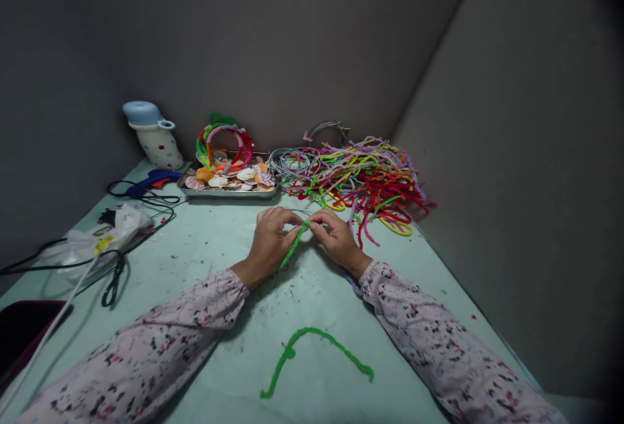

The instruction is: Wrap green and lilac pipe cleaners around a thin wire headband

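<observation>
Both of my hands meet over the middle of the table, fingertips almost touching. My left hand (273, 238) pinches a short green pipe cleaner (294, 246), which slants down from the fingertips. My right hand (336, 235) is closed at the upper end of that same piece. A thin wire loop (297, 211) shows just behind the fingers, partly hidden by them. Nearer to me, a bent green pipe cleaner (331, 338) with a small knot on its left part lies on the table between my forearms.
A metal tray (229, 194) of shells stands behind my hands, with colourful hoops (244, 144) on it. Right of it lie coiled grey wire (295, 164) and piled pipe cleaners (380, 177). At left are a bottle (158, 144), blue glue gun (151, 182), cables and a plastic bag (117, 229).
</observation>
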`<state>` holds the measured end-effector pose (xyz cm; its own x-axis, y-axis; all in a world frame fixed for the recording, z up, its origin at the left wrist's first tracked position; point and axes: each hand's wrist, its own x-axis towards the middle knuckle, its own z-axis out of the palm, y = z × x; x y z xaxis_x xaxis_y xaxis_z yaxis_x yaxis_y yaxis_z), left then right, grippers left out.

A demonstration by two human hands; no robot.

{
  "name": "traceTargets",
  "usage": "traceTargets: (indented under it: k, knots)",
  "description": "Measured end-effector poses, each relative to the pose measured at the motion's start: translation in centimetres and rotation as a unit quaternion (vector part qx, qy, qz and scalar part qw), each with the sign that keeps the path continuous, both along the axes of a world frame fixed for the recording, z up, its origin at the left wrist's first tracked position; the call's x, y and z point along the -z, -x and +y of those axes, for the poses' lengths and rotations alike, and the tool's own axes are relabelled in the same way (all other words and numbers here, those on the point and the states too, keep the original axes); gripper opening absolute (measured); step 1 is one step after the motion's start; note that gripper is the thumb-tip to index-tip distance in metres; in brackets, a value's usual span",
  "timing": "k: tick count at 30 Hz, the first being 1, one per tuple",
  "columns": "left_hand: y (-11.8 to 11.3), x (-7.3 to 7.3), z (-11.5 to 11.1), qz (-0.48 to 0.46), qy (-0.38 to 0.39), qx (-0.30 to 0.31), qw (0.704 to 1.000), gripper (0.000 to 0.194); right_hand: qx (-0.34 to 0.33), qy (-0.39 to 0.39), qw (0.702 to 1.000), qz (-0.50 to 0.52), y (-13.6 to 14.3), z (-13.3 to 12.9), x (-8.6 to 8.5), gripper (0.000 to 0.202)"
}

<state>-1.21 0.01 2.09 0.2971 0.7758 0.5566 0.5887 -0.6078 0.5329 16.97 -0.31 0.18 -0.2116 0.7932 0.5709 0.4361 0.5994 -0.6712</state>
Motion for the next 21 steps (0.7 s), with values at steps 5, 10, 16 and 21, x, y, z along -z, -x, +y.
traceTargets:
  k: [5,10,16,21]
  knots:
    - [0.08,0.04,0.04,-0.015,0.017,0.007,1.000,0.010,-0.001,-0.003,1.000,-0.005,-0.02,-0.05,-0.12,0.011]
    - [0.16,0.18,0.26,-0.032,0.040,0.027,0.998,0.018,-0.003,-0.006,1.000,-0.012,-0.05,-0.05,-0.10,0.012]
    - [0.22,0.16,0.43,-0.050,0.061,0.035,0.996,0.021,-0.004,-0.011,1.000,-0.015,-0.08,-0.04,-0.09,0.011]
    - [0.27,0.35,0.59,-0.036,0.048,0.033,0.998,0.020,-0.001,-0.003,1.000,-0.012,-0.11,-0.09,-0.08,0.012]
